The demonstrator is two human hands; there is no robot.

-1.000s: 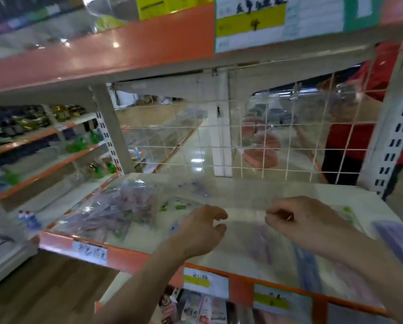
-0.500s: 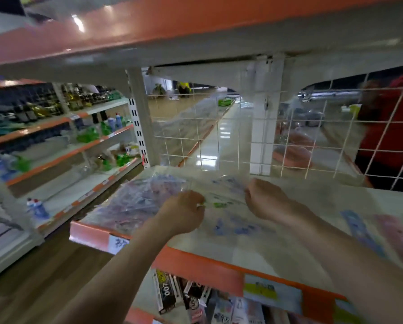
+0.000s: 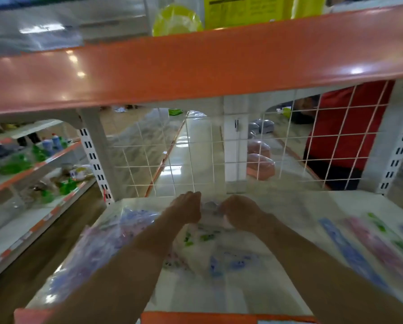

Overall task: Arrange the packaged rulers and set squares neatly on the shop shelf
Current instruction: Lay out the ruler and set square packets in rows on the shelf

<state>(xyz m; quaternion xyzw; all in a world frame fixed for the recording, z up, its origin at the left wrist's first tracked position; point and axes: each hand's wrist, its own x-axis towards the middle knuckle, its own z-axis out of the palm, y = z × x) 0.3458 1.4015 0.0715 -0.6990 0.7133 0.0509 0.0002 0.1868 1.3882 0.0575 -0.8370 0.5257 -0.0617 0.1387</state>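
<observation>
Inspection of the white shelf deck (image 3: 219, 298): stock consists of flat, clear plastic packets, all motion-blurred. At centre lies a loose overlap of packaged set squares (image 3: 210, 251), transparent with green and blue printed marks, edges not squared to one another. Both arms reach across it to the rear of the deck, close to the wire mesh back (image 3: 196, 155). The left hand (image 3: 186, 208) and right hand (image 3: 240, 212) sit side by side at the far end of this stack, knuckles up, fingers bent downward. Whether either actually grips a packet cannot be told, as the fingertips are hidden and blurred. To the left is an untidy heap of packets (image 3: 102, 244) in purple-blue tints; to the right, packaged rulers, one blue (image 3: 352, 253) and one pink (image 3: 380, 249), lie flat, roughly parallel.
</observation>
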